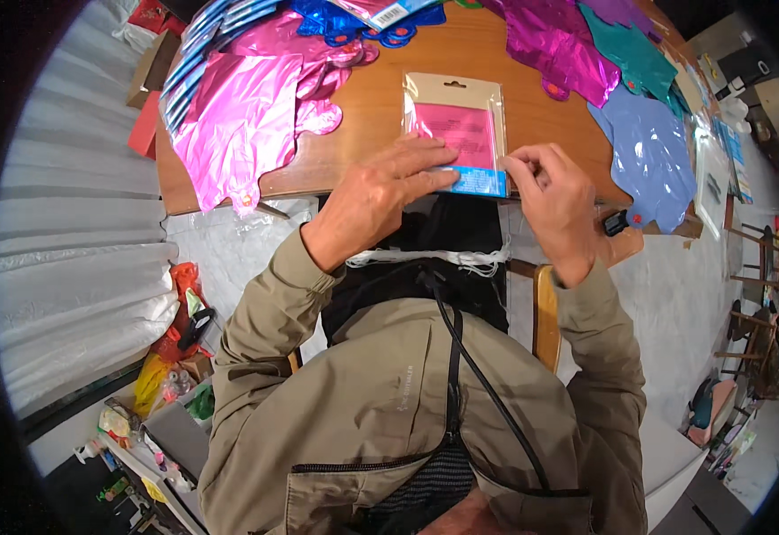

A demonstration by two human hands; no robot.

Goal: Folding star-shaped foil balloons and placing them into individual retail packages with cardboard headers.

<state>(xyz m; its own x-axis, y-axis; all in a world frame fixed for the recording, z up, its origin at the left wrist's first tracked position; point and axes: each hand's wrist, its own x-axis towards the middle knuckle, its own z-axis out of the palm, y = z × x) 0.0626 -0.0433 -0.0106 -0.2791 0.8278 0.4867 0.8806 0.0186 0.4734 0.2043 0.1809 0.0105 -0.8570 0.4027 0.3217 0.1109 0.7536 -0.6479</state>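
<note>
A flat clear plastic packet (452,91) lies at the near edge of the wooden table, straight in front of me. Through it show a cream card top with a hang hole, a pink middle and a blue strip at the bottom. My left hand (373,190) rests on its left side, fingers stretched across the pink and blue parts. At the lower right edge, the thumb and curled fingers of my right hand (560,194) pinch the packet's rim. Whether anything else is in that pinch is hidden.
Shiny pink foil balloons (239,120) lie flat on the left, beside stacked packets (195,76). Magenta (557,49), teal (626,53) and light blue foil balloons (652,147) spread along the right. White strings (429,257) cross below the wooden table's edge (305,190).
</note>
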